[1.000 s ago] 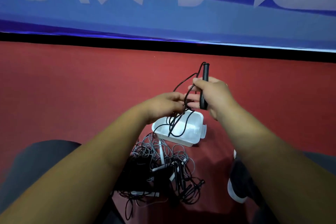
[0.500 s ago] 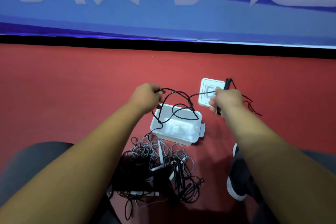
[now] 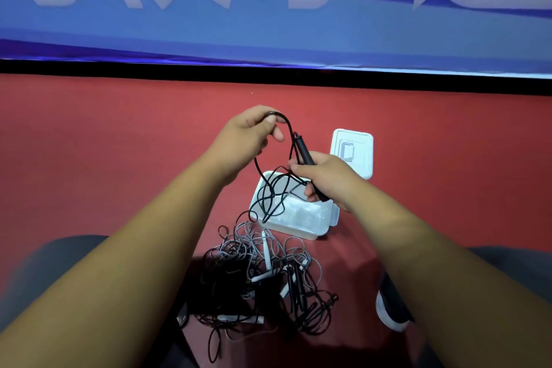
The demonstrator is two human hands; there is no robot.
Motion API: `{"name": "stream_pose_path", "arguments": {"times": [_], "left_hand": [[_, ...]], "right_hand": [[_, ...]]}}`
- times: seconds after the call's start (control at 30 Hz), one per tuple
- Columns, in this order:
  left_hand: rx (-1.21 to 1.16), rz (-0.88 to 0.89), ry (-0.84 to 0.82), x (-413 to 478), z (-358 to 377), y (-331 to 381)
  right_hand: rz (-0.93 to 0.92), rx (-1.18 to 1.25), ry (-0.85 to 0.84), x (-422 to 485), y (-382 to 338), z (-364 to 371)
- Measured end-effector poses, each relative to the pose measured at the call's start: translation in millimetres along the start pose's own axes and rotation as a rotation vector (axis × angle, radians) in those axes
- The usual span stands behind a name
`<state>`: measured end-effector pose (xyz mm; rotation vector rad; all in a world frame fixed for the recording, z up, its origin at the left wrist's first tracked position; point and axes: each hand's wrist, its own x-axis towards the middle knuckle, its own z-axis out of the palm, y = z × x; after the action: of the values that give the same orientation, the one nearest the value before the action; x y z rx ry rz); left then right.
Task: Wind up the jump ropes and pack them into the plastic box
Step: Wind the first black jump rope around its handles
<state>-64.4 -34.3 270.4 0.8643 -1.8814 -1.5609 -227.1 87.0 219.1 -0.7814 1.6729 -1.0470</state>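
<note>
Pinching black jump rope [image 3: 270,188] cord, left hand [image 3: 249,131]; right hand [image 3: 324,178] grips its handle above plastic box [image 3: 301,218].

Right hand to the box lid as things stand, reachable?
Probably not yet: the lid lies uncovered on the floor just beyond the right hand, nothing between them, but that hand grips the black rope handle and would have to free up first.

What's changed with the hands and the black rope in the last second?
Half a second ago the hands were apart, the black rope stretched between them. The right hand, still gripping the handle, has swung left from the lid to over the plastic box; the left hand still pinches the rope, now hanging slack. Box, lid and floor pile stayed put.
</note>
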Motion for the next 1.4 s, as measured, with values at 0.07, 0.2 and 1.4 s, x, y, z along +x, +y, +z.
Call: {"name": "stream_pose_path", "arguments": {"times": [0.07,0.2,1.4], "left_hand": [[-0.126,-0.011,0.068,1.1,-2.2,1.0],[-0.418,-0.032,0.250,4.7,-11.0,10.4],[-0.452,-0.309,0.089,0.7,-18.9,8.3]], "right_hand": [[0.006,-0.067,0.023,3.5,8.8,-2.8],[0.073,-0.198,-0.018,6.4,23.3,-8.1],[0.013,-0.240,-0.126,11.6,26.7,6.6]]}}
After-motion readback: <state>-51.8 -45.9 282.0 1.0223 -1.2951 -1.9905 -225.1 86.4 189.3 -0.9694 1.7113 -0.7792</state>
